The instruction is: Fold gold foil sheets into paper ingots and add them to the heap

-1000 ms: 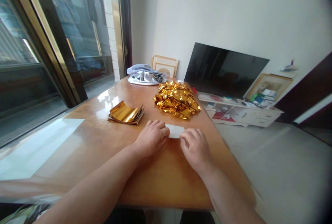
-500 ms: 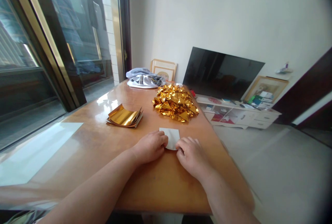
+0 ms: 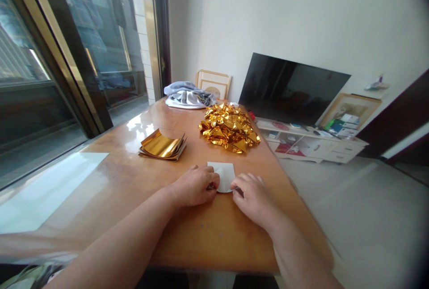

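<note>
A small pale sheet of paper [image 3: 225, 175] lies on the brown table [image 3: 208, 244], in front of the person and between the two hands; the left hand [image 3: 200, 185] has its fingers curled in and pinches the paper at its near left corner; the right hand [image 3: 252, 194] pinches the near right corner between thumb and bent fingers; the near edge bows into a curve between them, while the far edge looks straight; both hands rest low, close to the table top, with a gap between them. Beyond the left hand, well apart from it, sits a stack of gold sheets [image 3: 162, 145], the top one curled up at its sides; beyond the paper, near the table's right edge, is a heap of shiny gold foil pieces [image 3: 230, 129]; past that heap, at the table's far end, lies a pile of clothes [image 3: 187, 96]; a dark television [image 3: 291, 90] stands on a white cabinet [image 3: 321, 149] against the wall.
</note>
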